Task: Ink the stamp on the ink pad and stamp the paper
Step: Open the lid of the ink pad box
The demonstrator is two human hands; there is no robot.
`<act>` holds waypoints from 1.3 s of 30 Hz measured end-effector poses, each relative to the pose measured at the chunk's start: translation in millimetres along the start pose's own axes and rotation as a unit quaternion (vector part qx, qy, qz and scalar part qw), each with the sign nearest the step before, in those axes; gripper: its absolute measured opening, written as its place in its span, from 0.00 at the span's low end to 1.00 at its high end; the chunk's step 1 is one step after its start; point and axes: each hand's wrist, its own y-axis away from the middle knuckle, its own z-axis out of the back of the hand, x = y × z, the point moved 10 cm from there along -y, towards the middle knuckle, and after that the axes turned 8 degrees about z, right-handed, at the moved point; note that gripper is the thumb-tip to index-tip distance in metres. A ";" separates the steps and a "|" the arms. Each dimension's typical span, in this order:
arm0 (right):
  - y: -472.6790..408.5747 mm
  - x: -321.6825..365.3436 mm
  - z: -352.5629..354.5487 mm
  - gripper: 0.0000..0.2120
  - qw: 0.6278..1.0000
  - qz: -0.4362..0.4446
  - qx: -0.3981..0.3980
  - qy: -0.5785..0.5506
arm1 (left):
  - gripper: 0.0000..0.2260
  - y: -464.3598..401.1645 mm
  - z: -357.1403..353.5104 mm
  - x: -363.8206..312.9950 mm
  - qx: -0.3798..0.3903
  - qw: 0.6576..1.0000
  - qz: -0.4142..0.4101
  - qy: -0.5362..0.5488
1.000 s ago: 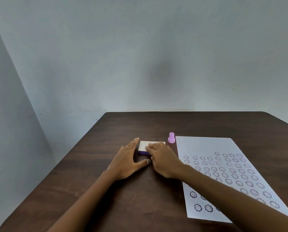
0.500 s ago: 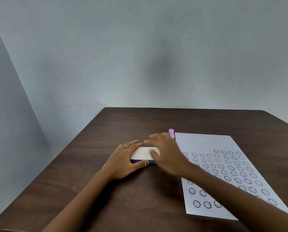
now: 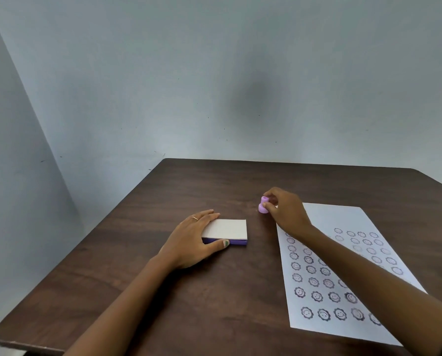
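A small lilac stamp (image 3: 263, 206) stands upright on the dark wooden table (image 3: 227, 291), just left of the paper's far corner. My right hand (image 3: 285, 210) pinches its knob and base between fingertips. The ink pad (image 3: 227, 231), a flat purple case with its white lid shut, lies left of centre. My left hand (image 3: 191, 240) grips its left end, thumb pressed on the front edge. The white paper (image 3: 348, 276) lies at the right, covered with several rows of round smiley stamp marks; my right forearm crosses over it.
A pale wall stands close behind the table's far edge (image 3: 279, 162). The table's left edge runs diagonally toward me, with a drop beyond it. A ring sits on my left hand.
My right hand left the ink pad's lid and moved right and away to the lilac stamp, closing on it. My left hand stayed on the pad, which shifted slightly.
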 end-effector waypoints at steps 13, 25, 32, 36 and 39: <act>40.4 32.6 -10.5 0.04 0.997 0.070 0.031 -0.025 | 0.32 0.6 1.8 -1.0 -0.014 1.000 0.000 0.002; 40.0 48.1 -4.7 0.23 0.994 0.089 0.048 0.029 | 0.36 -0.1 2.3 1.0 -0.016 1.000 0.007 0.008; 28.2 73.7 -58.6 0.24 0.927 0.172 0.278 0.182 | 0.39 0.1 4.9 7.1 -0.022 0.999 0.026 0.036; 23.4 75.0 -69.5 0.22 0.916 0.168 0.314 0.184 | 0.39 1.1 7.2 7.3 -0.028 0.998 0.024 0.049; 20.0 74.3 -69.3 0.20 0.912 0.149 0.343 0.170 | 0.39 1.2 8.3 7.8 -0.031 0.998 0.022 0.058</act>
